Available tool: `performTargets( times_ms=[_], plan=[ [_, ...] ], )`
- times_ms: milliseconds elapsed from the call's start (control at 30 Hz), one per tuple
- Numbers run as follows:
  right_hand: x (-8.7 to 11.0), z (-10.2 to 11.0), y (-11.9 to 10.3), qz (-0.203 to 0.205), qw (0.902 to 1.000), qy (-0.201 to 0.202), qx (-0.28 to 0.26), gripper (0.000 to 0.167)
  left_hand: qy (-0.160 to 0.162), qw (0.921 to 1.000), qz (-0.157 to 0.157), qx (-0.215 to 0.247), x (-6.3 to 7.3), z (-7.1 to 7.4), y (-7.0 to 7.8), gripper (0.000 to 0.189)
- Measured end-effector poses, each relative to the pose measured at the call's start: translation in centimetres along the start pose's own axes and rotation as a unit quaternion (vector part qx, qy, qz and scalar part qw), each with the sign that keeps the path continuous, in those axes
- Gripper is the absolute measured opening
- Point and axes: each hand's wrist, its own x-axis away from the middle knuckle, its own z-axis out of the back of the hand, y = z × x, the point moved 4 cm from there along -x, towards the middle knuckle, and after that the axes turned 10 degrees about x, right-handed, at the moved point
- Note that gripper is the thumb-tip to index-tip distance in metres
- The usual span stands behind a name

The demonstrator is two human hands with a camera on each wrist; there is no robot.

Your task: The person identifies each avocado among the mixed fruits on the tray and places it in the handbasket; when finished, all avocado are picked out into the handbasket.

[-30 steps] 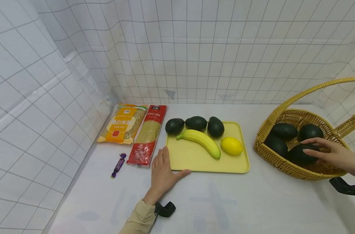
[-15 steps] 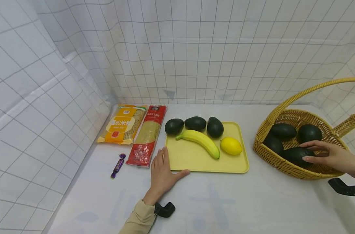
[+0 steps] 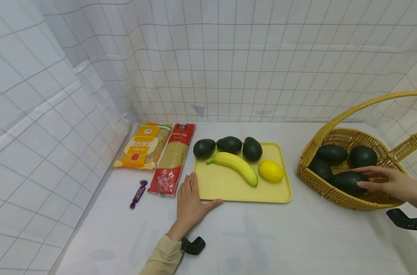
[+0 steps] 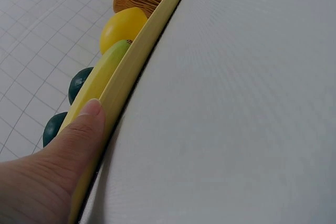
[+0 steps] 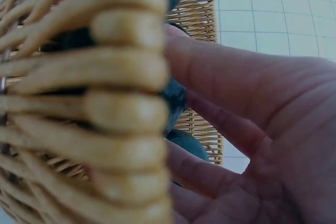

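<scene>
With fingers and thumb of the right hand point(image 3: 395, 185) bent about the right end of a dark green, smooth, oval avocado point(image 3: 347, 183), touching it at the near side inside a golden-brown woven wicker basket point(image 3: 326, 193). Cannot tell how firmly pinched, with the near wicker rim point(image 5: 128, 108) blocking much of the right-wrist view. Likely to slip or roll against three other dark green avocados point(image 3: 333, 153) close by if lifted by that rounded end alone. Could also catch knuckles on the rim when drawing back, and tip the basket. At the pale yellow rectangular tray point(image 3: 225, 191), well apart, resting the left hand point(image 3: 190, 204) around the near left corner, fingers fairly close together, thumb stretched wide along the near edge. Might shove the tray by leaning too hard there, and set the curved yellow banana point(image 3: 234, 162) or the bright yellow oval lemon point(image 3: 271, 170) rolling.
</scene>
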Motion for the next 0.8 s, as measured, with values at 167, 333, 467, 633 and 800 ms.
performTargets(
  times_ms=[167,333,467,633,800],
  plan=[
    [0.0,0.0,-0.1,0.005,0.9998,0.016,0.012,0.065,0.005,1.0000,-0.006,0.004,0.0,-0.1,0.0,0.121],
    [0.1,0.2,-0.2,0.009,0.9990,0.039,0.019,0.060,-0.006,1.0000,0.005,0.001,-0.1,-0.1,-0.1,0.122],
    [0.0,0.5,-0.3,0.007,0.9977,0.057,0.036,0.057,-0.009,0.9999,0.009,0.002,-0.1,-0.1,-0.2,0.121],
    [0.2,0.9,-0.7,-0.001,0.9959,0.078,0.046,0.056,-0.001,1.0000,0.001,0.003,0.0,-0.1,-0.1,0.121],
    [0.9,1.4,-1.9,0.000,0.9873,0.147,0.061,0.049,0.013,0.9998,-0.016,0.001,0.1,0.0,0.1,0.120]
  ],
)
